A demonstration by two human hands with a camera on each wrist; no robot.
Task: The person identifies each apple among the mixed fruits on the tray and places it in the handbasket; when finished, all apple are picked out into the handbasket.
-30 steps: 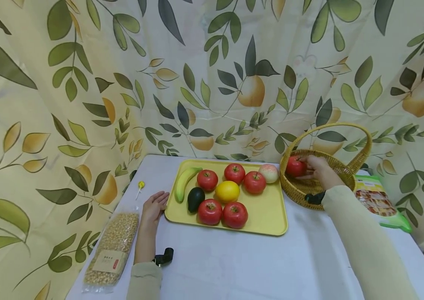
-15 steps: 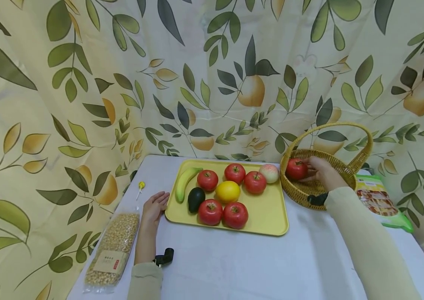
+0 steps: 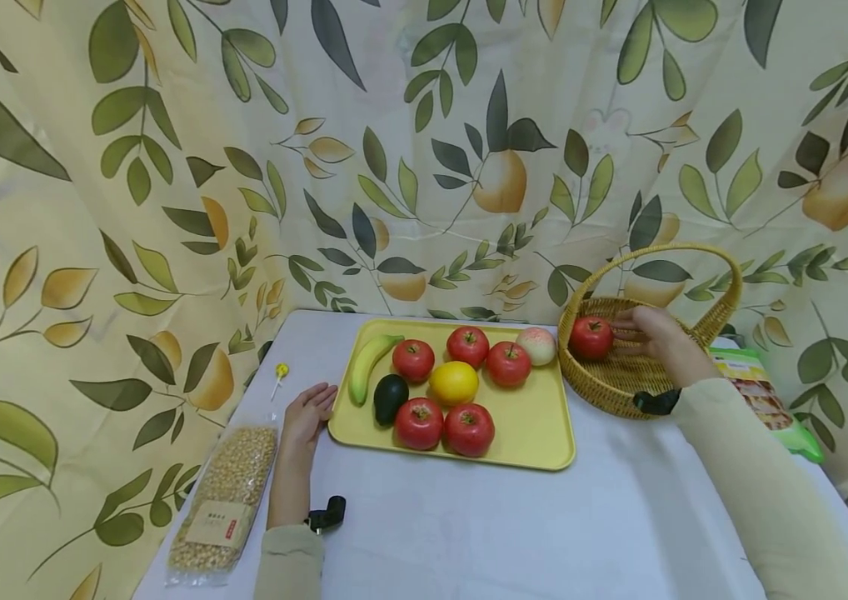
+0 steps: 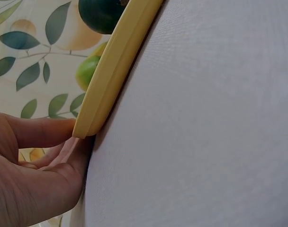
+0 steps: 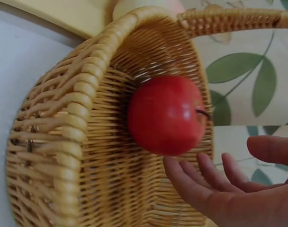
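Note:
In the head view my left hand lies at the left side of the yellow tray. In the left wrist view a straight finger touches the tray's rim. My right hand is over the wicker basket, its fingers spread beside a red apple. That apple sits in the basket's left part. In the right wrist view the fingertips are right at the apple's lower side, curved loosely and not around it.
The tray bears a banana, an avocado, a lemon, a peach and several red apples. A lollipop and a bag of beans lie left; a green food packet is right of the basket.
My right hand has let go of the red apple in the basket and drawn back a little to the right, its fingers opening. The left hand stays at the tray.

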